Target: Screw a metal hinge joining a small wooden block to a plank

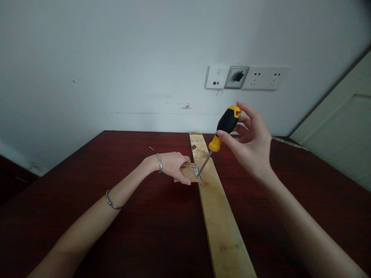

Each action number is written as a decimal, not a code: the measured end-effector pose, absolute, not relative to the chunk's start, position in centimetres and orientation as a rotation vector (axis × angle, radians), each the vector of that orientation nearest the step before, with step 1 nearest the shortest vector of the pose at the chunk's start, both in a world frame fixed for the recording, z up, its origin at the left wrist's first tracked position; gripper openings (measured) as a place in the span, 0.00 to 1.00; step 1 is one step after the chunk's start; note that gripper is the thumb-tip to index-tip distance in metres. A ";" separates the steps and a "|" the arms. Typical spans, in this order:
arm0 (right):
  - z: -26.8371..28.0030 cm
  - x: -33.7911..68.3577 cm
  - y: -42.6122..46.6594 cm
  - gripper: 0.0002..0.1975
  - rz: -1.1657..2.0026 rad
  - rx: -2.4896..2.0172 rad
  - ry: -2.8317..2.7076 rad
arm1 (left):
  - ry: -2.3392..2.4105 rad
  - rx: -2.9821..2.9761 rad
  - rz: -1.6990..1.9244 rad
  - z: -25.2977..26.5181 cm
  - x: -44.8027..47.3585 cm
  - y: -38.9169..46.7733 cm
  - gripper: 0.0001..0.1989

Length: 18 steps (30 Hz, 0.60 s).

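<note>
My right hand grips the black and yellow handle of a screwdriver between thumb and fingers. The screwdriver leans to the right, and its tip meets a small metal hinge or bracket. That metal piece lies at the right end of a short wooden block, where it meets a long wooden plank. My left hand is closed over the block, thumb on the near side and fingers on the far side. Exactly what sits under the screwdriver tip is too small to make out.
A loose screw lies on the dark red table, left of the plank. The white wall rises behind the table, with sockets at the right. A pale door stands at the far right.
</note>
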State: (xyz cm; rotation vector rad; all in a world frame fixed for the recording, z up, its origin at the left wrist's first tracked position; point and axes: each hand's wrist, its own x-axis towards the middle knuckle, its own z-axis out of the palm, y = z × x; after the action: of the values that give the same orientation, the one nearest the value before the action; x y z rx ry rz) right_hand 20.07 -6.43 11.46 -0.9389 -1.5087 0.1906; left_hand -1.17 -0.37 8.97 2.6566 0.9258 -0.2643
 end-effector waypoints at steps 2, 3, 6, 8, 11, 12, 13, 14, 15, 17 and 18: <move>11.4 20.1 -6.3 0.35 0.189 -0.934 -1.510 | 0.926 2.652 -0.270 9.0 -1.2 -0.4 0.33; 11.4 20.1 -6.3 0.35 0.188 -0.930 -1.512 | 0.925 2.655 -0.271 9.0 -1.2 -0.4 0.33; 11.3 20.0 -6.3 0.35 0.177 -0.925 -1.517 | 0.933 2.678 -0.265 9.0 -1.1 -0.4 0.34; 11.3 19.9 -6.4 0.34 0.170 -0.923 -1.519 | 0.939 2.690 -0.269 9.0 -1.1 -0.4 0.34; 11.4 19.6 -6.8 0.34 0.155 -0.924 -1.532 | 0.935 2.709 -0.266 8.9 -1.1 -0.3 0.34; 11.5 19.6 -7.0 0.34 0.144 -0.925 -1.538 | 0.932 2.714 -0.258 8.9 -1.1 -0.3 0.34; 11.6 19.5 -7.1 0.34 0.130 -0.925 -1.544 | 0.930 2.717 -0.248 8.8 -1.1 -0.3 0.34; 11.7 19.5 -7.2 0.34 0.119 -0.925 -1.551 | 0.930 2.717 -0.239 8.8 -1.1 -0.3 0.33; 11.8 19.5 -7.4 0.34 0.111 -0.921 -1.557 | 0.929 2.713 -0.233 8.8 -1.1 -0.3 0.33; 12.1 19.6 -7.5 0.34 0.110 -0.906 -1.569 | 0.926 2.699 -0.226 8.9 -1.1 -0.4 0.33; 12.2 19.7 -7.6 0.34 0.116 -0.897 -1.575 | 0.923 2.694 -0.224 8.9 -1.1 -0.4 0.33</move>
State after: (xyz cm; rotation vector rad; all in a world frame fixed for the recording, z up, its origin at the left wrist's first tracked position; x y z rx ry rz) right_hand 19.66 -7.58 12.15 -0.8966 -1.5751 0.1161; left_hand -1.09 -0.38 8.93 2.6945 0.9234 -0.2244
